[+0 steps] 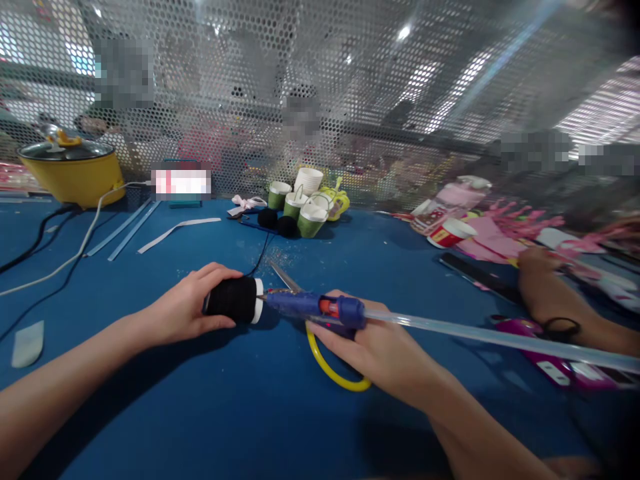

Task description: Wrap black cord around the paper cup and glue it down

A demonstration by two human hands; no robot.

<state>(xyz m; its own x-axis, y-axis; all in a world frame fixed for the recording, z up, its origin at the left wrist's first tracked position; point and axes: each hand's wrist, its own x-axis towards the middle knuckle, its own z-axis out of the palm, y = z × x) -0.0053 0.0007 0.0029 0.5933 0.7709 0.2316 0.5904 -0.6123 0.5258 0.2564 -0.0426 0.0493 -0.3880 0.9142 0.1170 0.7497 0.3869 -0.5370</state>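
left hand (187, 308): fuzzy black cup (234, 300) | right hand (373, 347): blue glue gun (313, 307)

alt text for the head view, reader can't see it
The left hand grips a black-wrapped cylinder lying on a blue table while the right hand holds a blue glue gun, nozzle at the cylinder's white end. Yellow-handled scissors lie under the gun; green paper cups stand farther back, and another person's arm rests at right.
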